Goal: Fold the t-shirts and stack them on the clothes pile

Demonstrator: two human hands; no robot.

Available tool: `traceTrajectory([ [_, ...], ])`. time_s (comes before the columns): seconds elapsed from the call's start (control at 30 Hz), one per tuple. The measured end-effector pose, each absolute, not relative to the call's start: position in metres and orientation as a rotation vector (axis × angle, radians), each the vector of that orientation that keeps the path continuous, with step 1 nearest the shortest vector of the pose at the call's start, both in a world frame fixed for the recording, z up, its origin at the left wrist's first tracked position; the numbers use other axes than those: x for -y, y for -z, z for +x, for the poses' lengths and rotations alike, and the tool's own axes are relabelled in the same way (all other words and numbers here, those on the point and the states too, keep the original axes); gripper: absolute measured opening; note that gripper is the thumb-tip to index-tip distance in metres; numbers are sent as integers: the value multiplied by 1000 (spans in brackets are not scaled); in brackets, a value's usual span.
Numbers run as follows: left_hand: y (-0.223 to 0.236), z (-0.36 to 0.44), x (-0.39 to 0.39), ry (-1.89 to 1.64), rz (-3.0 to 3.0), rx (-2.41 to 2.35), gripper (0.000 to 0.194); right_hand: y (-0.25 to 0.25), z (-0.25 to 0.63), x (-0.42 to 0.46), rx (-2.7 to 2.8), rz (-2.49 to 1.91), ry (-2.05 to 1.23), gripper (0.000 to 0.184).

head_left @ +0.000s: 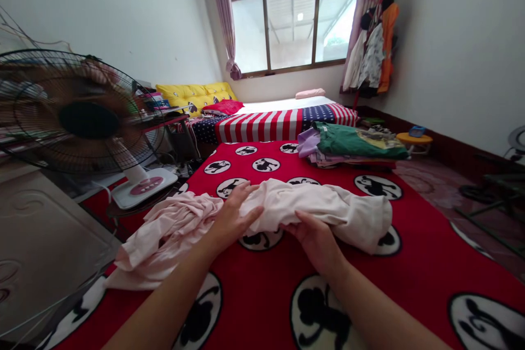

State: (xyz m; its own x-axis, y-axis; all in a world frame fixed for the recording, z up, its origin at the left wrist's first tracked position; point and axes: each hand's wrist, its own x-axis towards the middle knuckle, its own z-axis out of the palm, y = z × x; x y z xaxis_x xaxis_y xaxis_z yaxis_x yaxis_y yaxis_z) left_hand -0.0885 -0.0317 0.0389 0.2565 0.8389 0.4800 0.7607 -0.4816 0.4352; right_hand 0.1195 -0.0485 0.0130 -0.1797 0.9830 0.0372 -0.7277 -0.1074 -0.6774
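Note:
An off-white garment, folded into a long narrow strip, lies across the red blanket in front of me. Its exact kind does not show. At its left end is my left hand, thumb and fingers spread apart against the cloth. My right hand pinches the garment's near edge around its middle, thumb on top and the other fingers partly hidden beneath. Close by on the left, a crumpled pale pink cloth lies in a loose heap, partly behind my left forearm.
Beyond the garment sits a stack of folded clothes with a green shirt on top. A black-caged fan stands at the left. Farther back are a bed with a stars-and-stripes cover and a rack of hanging clothes.

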Motion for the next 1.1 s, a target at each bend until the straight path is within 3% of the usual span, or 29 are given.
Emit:
traceTrajectory([
  [0.17, -1, -69, 24, -1150, 2312, -1483, 79, -56, 145, 42, 505, -265, -1491, 18],
  [0.23, 10, -75, 20, -1232, 2209, -1565, 69, -61, 164, 31, 475, -309, -1332, 17],
  [0.3, 16, -82, 16, -1295, 2004, -1609, 46, -53, 181, 19, 436, -499, -1216, 12],
  [0.43, 19, -84, 14, -1321, 1913, -1546, 22, -29, 194, 7, 592, -945, -1204, 15],
  [0.57, 13, -78, 20, -1365, 1944, -1463, 18, -31, 190, 15, 799, -821, -869, 34],
  [0.63, 6, -78, 25, -1462, 1898, -1456, 19, -37, 190, 21, 930, -727, -635, 53],
  [0.7, -2, -81, 31, -1576, 1836, -1473, 20, -38, 192, 23, 1212, -788, -474, 74],
  [0.77, -8, -84, 36, -1632, 1811, -1488, 20, -33, 194, 23, 1580, -976, -343, 83],
  [0.83, -12, -85, 41, -1626, 1832, -1490, 19, -25, 196, 21, 1852, -1155, -227, 66],
  [0.93, -13, -87, 43, -1628, 1862, -1514, 19, -18, 201, 16, 1758, -1266, -257, 20],
  [1.1, -12, -107, 34, -1822, 1600, -1652, 22, -28, 240, -1, 676, -1011, -474, 18],
])
